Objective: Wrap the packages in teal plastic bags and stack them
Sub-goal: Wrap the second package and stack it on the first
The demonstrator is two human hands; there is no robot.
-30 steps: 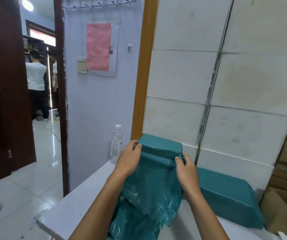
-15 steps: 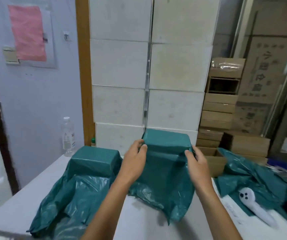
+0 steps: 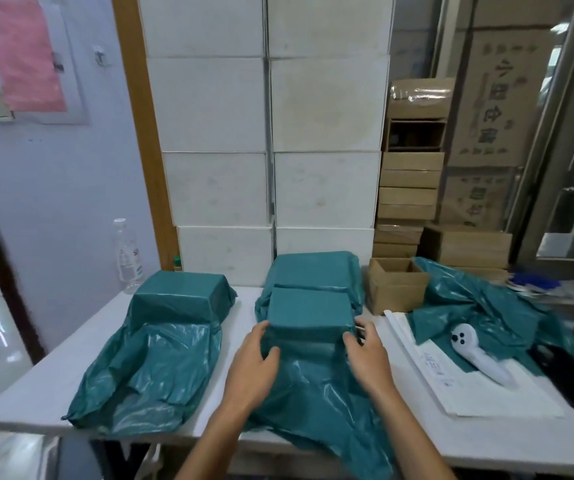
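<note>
Head view, items largest to smallest, each placed against the front package we are holding.

White table [image 3: 486, 441]: carrying everything; we are working near its front edge so the loose bag ends are hanging free.

Stacked white boxes [image 3: 268, 188]: standing behind the front package, against the wall, probably stock waiting for wrapping.

Pile of teal bags [image 3: 479, 306]: lying to the right of the front package, within reach as supply.

Left package [image 3: 180, 299]: sitting to the left, teal-covered, its bag mouth trailing open toward us, so its wrapping is looking unfinished.

Rear package [image 3: 313, 268]: sitting just behind the front package and touching it, apparently the start of a row or stack.

Front package [image 3: 309, 317]: resting mid-table in its teal bag, slack plastic spreading toward us.

Open cardboard box [image 3: 396, 285]: standing behind and to the right.

Left hand [image 3: 251, 368]: fingers spread, cupping the near left corner, thumb pressing the front face to steady it.

Right hand [image 3: 368, 358]: fingers spread, bracing the near right corner, squaring the package.

White handheld scanner [image 3: 475, 355]: lying to the right on the bags.

Water bottle [image 3: 127, 258]: standing far left behind.
</note>
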